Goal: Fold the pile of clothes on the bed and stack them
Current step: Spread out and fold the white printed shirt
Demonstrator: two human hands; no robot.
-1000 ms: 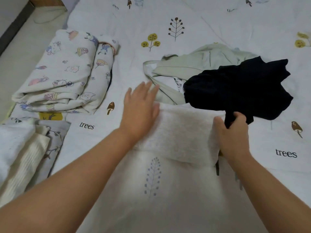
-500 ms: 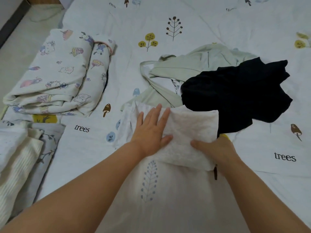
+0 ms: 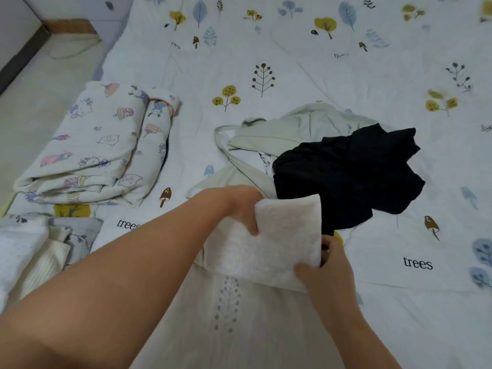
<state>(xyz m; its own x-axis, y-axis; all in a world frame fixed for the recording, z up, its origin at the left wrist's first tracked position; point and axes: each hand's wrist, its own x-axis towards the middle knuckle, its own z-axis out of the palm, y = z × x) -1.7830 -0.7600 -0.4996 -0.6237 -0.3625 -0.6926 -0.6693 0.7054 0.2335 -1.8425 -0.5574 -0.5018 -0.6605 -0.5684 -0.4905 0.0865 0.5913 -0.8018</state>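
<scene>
A folded white fleecy cloth lies in front of me on the bed. My left hand grips its upper left edge, fingers tucked under the top layer. My right hand pinches its lower right corner. Just behind the cloth sits the unfolded pile: a black garment lying over a pale green garment.
A folded cartoon-print blanket lies at the left of the bed. White and grey folded clothes sit at the near left edge. The printed bedsheet stretches beyond, and the floor shows at the far left.
My left hand has gone from pressing flat on the white cloth to gripping its upper left edge. My right hand now pinches the right corner, and the cloth looks folded narrower.
</scene>
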